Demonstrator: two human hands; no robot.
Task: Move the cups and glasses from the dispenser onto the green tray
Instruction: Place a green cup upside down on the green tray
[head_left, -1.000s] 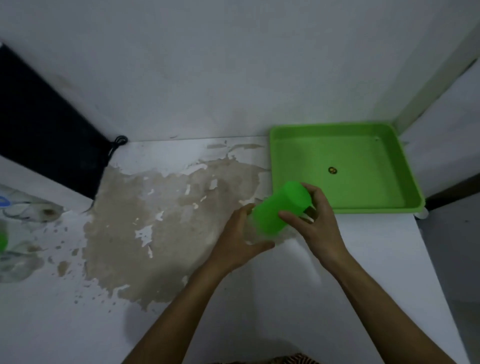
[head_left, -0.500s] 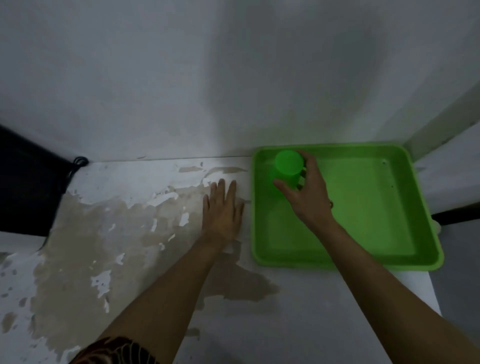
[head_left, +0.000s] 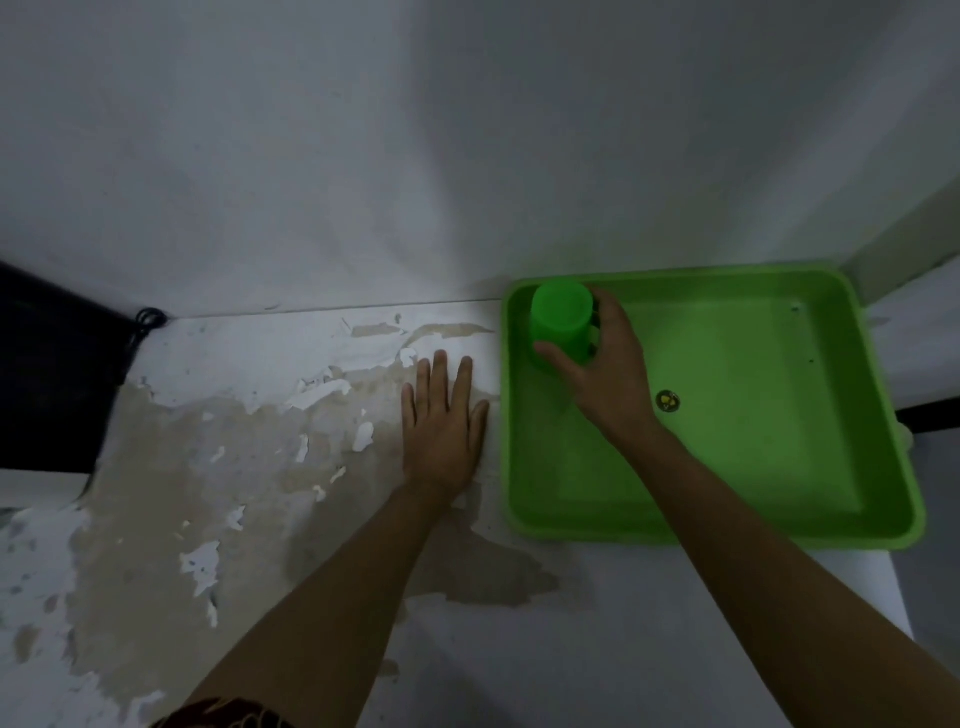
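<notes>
The right hand (head_left: 605, 374) was wrapped around a green cup (head_left: 560, 325) in the far left corner of the green tray (head_left: 727, 525), thumb pressed to the cup's near side and the fingers curled behind it around what looked like a handle. The cup stood bottom up, its flat closed base facing the camera; whether its rim had met the tray floor could not be told, since the hand and the cup's own body hid that edge. The left hand (head_left: 444, 423) lay flat and spread, palm down, on the tabletop (head_left: 623, 639) just beside the tray's left wall, gripping nothing. The two hands were apart, with the tray wall between them. A small round yellow and dark sticker (head_left: 667, 401) sat on the tray floor near the right wrist. The tabletop's white coating had peeled away over a broad brownish patch (head_left: 171, 493) to the left of the left hand. A plain pale wall (head_left: 467, 156) rose behind the tray, and a dark panel (head_left: 47, 374) with a looped black cord (head_left: 148, 318) showed at the far left.
</notes>
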